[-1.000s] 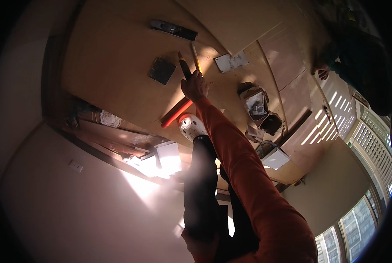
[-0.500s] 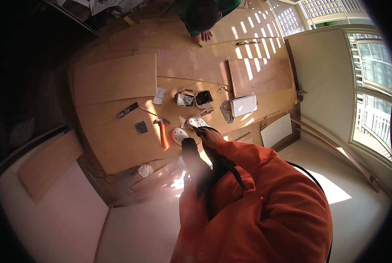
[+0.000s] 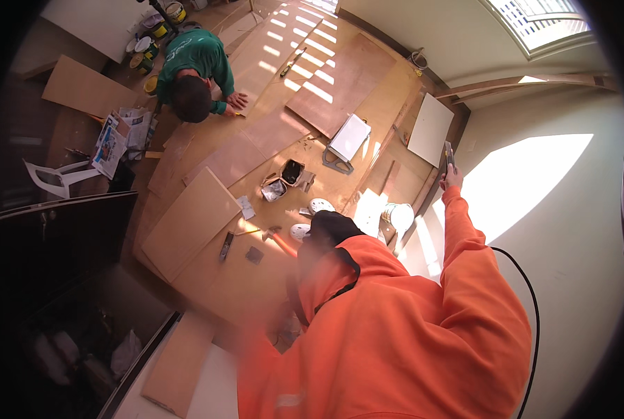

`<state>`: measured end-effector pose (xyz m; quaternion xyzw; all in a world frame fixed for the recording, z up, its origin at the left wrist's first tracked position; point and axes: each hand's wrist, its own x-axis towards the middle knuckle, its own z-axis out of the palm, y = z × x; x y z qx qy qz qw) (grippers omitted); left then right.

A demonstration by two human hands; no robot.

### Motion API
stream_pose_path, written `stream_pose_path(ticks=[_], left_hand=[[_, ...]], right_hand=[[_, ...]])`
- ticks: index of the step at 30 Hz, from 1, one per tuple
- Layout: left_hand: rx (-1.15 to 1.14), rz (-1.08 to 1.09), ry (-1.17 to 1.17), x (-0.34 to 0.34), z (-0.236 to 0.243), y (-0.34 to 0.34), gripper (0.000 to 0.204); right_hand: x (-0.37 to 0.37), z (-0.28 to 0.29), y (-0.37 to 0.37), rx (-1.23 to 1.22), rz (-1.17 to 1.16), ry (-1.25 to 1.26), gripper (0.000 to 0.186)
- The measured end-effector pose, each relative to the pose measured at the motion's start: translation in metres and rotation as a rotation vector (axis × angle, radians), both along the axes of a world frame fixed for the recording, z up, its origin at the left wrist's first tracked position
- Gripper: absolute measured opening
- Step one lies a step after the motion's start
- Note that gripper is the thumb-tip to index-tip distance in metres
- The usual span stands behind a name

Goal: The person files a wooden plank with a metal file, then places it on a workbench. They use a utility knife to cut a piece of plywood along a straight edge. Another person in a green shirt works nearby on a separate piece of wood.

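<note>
My right hand [image 3: 454, 179] is stretched out to the right at the end of an orange sleeve [image 3: 465, 258]. It is closed around a slim dark tool [image 3: 448, 153] that points up, close to a white board [image 3: 431, 129] leaning at the foot of the wall. My left hand is not visible; the orange hoodie fills the lower middle of the view. Below me are my two white shoes [image 3: 319, 206] on the plywood floor sheets [image 3: 190, 223].
A person in a green top [image 3: 197, 66] kneels over a plywood sheet at the upper left. A red-handled hammer [image 3: 278, 239], a white bucket [image 3: 398, 215], a white panel [image 3: 349, 136] and small boxes [image 3: 284, 181] lie around. A white plastic chair [image 3: 57, 178] stands left.
The view has swung round sharply. My right arm, earlier stretched over the tools on the plywood, now reaches toward the wall on the right, still holding the slim tool.
</note>
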<state>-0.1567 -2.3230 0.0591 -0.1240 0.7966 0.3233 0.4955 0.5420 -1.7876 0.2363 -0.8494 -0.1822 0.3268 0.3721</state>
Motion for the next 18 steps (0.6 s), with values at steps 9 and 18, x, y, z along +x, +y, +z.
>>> stream_pose_path(ticks=[9, 18], left_hand=[[0.095, -0.556, 0.083, -0.021, 0.032, 0.176, 0.029], [0.138, -0.761, 0.158, 0.04, 0.071, 0.406, 0.028]], right_hand=[[0.068, 0.008, -0.142, 0.092, -0.419, 0.037, 0.039], [0.157, -0.007, -0.174, -0.087, -0.748, 0.273, 0.043]])
